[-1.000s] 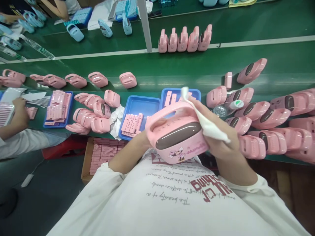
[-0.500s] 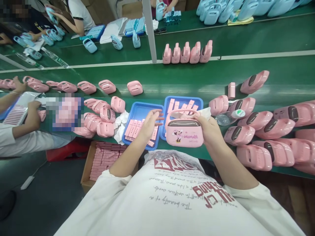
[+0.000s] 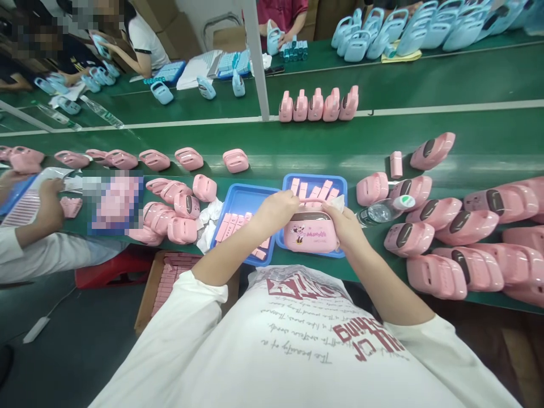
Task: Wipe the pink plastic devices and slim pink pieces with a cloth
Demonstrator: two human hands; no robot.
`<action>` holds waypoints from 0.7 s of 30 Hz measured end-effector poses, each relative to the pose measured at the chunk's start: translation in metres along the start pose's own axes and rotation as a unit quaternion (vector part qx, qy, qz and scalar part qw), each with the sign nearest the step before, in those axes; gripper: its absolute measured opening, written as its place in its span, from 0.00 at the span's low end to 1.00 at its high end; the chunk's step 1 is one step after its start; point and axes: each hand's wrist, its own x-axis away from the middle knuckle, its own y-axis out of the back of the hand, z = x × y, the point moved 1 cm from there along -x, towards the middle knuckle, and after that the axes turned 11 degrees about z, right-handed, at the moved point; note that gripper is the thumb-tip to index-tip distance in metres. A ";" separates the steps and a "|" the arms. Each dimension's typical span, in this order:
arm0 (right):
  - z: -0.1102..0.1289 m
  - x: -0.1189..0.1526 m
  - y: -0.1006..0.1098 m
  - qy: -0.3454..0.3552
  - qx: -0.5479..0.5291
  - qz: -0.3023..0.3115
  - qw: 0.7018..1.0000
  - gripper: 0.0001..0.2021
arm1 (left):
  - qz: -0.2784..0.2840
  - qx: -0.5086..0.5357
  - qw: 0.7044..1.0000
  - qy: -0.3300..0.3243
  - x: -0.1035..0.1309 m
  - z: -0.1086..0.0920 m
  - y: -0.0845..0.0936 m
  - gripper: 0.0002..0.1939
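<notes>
A pink device point(image 3: 312, 232) with a handle, a dark window and a cartoon print is held upright in front of my shirt. My right hand point(image 3: 346, 226) grips its right side, with a white cloth point(image 3: 339, 203) between the fingers. At the handle's left end, the fingers of my left hand point(image 3: 280, 211) are pressed together on it; their tips are partly hidden. Behind the device, a blue tray point(image 3: 285, 182) holds small pink pieces. Another blue tray point(image 3: 229, 201), partly under my left forearm, holds pink button strips.
Pink devices point(image 3: 436, 277) crowd the right side, beside a clear bottle point(image 3: 380, 212). More pink devices point(image 3: 182, 229) and crumpled white paper point(image 3: 206, 224) lie left. A carton point(image 3: 147, 300) stands below. A co-worker's hand point(image 3: 51, 198) is far left.
My left hand has moved right from over the left tray to the device's handle, and its spread fingers have closed. The device is slightly lower in view.
</notes>
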 end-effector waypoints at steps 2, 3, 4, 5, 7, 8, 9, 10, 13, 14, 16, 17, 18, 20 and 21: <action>-0.002 -0.002 0.002 -0.003 -0.004 0.001 1.000 0.15 | -0.006 -0.013 1.000 -0.025 -0.001 0.003 -0.007 0.11; -0.003 -0.003 0.002 -0.011 -0.002 0.000 1.000 0.15 | -0.022 -0.016 0.999 -0.033 -0.003 0.005 -0.011 0.11; -0.004 -0.005 0.003 -0.021 -0.002 -0.004 1.000 0.15 | -0.045 -0.016 0.998 -0.035 -0.004 0.008 -0.016 0.11; -0.005 -0.006 0.003 -0.030 -0.006 -0.006 1.000 0.15 | -0.072 -0.015 0.997 -0.033 -0.005 0.011 -0.021 0.11; -0.007 -0.009 0.003 -0.045 -0.028 -0.010 0.999 0.15 | -0.128 -0.001 0.992 -0.021 -0.007 0.018 -0.029 0.13; -0.008 -0.011 0.003 -0.051 -0.040 -0.015 0.998 0.14 | -0.154 0.014 0.988 -0.013 -0.006 0.022 -0.033 0.15; -0.009 -0.013 0.004 -0.056 -0.049 -0.020 0.997 0.14 | -0.177 0.038 0.984 -0.004 -0.005 0.026 -0.035 0.15; -0.010 -0.014 0.004 -0.060 -0.054 -0.026 0.996 0.14 | -0.194 0.071 0.978 0.008 -0.002 0.029 -0.037 0.15; -0.009 -0.018 0.007 -0.067 -0.074 -0.041 0.994 0.13 | -0.214 0.202 0.953 0.069 0.012 0.040 -0.043 0.14; -0.009 -0.019 0.007 -0.070 -0.089 -0.044 0.993 0.14 | -0.207 0.241 0.943 0.095 0.017 0.042 -0.046 0.15; -0.006 -0.020 0.008 -0.081 -0.130 -0.049 0.987 0.14 | -0.175 0.284 0.931 0.151 0.028 0.047 -0.052 0.19; -0.004 -0.020 0.009 -0.088 -0.151 -0.051 0.983 0.14 | -0.145 0.288 0.930 0.179 0.032 0.048 -0.056 0.20; -0.003 -0.021 0.009 -0.096 -0.168 -0.052 0.980 0.14 | -0.103 0.286 0.930 0.205 0.036 0.049 -0.061 0.22; -0.001 -0.022 0.009 -0.112 -0.191 -0.047 0.974 0.15 | -0.020 0.296 0.924 0.241 0.042 0.047 -0.069 0.24; 0.000 -0.022 0.009 -0.119 -0.197 -0.044 0.972 0.15 | 0.005 0.328 0.912 0.245 0.044 0.045 -0.072 0.25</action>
